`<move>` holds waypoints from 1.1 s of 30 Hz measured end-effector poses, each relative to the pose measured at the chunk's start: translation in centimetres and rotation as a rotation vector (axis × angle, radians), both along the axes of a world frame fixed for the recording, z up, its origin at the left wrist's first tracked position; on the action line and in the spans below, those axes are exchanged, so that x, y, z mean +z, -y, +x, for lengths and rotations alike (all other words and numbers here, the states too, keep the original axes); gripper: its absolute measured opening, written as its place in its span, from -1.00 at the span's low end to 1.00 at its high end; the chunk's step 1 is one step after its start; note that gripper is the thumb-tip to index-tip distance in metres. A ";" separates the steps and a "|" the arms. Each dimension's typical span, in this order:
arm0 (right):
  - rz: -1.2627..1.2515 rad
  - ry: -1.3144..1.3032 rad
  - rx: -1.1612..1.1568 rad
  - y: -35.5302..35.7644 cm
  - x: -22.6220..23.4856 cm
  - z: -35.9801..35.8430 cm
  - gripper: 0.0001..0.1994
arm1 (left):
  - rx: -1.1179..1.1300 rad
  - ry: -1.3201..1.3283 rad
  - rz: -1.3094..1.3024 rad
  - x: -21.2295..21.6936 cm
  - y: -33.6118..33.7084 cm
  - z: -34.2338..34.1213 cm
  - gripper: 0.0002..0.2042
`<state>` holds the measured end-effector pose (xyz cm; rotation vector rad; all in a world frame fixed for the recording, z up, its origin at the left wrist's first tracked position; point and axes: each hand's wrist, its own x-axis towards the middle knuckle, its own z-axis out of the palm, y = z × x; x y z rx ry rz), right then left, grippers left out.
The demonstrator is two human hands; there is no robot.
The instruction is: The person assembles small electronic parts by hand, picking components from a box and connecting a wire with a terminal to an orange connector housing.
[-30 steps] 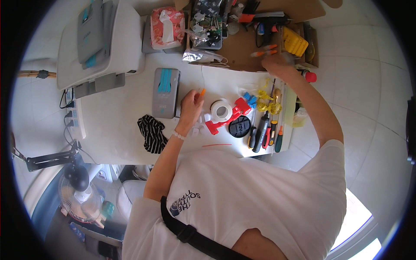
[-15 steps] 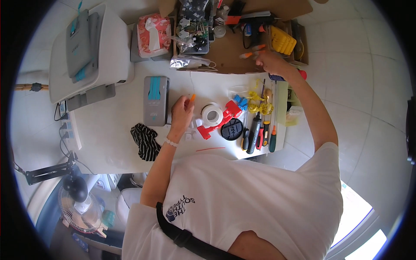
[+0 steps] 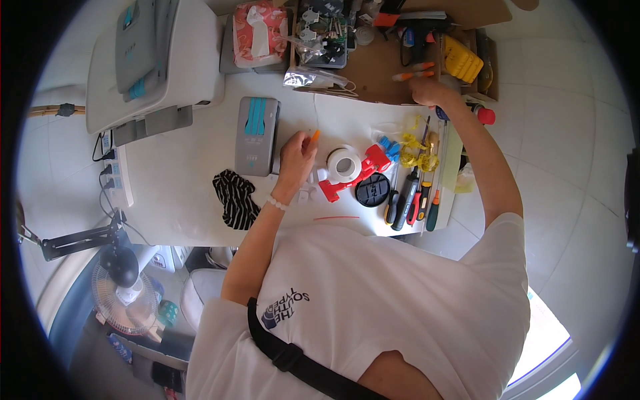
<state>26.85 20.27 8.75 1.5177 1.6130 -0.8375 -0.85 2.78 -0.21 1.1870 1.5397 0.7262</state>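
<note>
My left hand point(image 3: 296, 160) is closed over the white table, with a small orange piece point(image 3: 315, 135) sticking up from its fingers. Beside that hand lie a grey case point(image 3: 257, 138) with turquoise straps and a white roll of tape point(image 3: 343, 165) against a red tool point(image 3: 369, 171). Over the near edge of the cardboard box point(image 3: 377, 83) reaches my right hand point(image 3: 430, 92), its fingers curled. Just beyond its fingertips are two orange-and-white sticks point(image 3: 413, 72). Whether the fingers hold anything is hidden.
Several screwdrivers point(image 3: 407, 202) lie at the right, near a black round lid point(image 3: 373, 190) and yellow tape point(image 3: 417, 159). A striped cloth point(image 3: 235, 200) is left of my left arm. A printer point(image 3: 160, 73) and tissue pack point(image 3: 259, 33) stand behind; the box holds a yellow device point(image 3: 463, 60).
The whole view has shifted, so the table appears further right and up. My right hand has drawn slightly left relative to the box. My left hand still holds the orange piece.
</note>
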 end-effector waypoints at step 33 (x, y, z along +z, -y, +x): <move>0.635 -1.037 -0.324 15.2 12.8 -5.5 -0.89 | -0.084 0.397 0.354 12.4 0.6 0.2 -0.90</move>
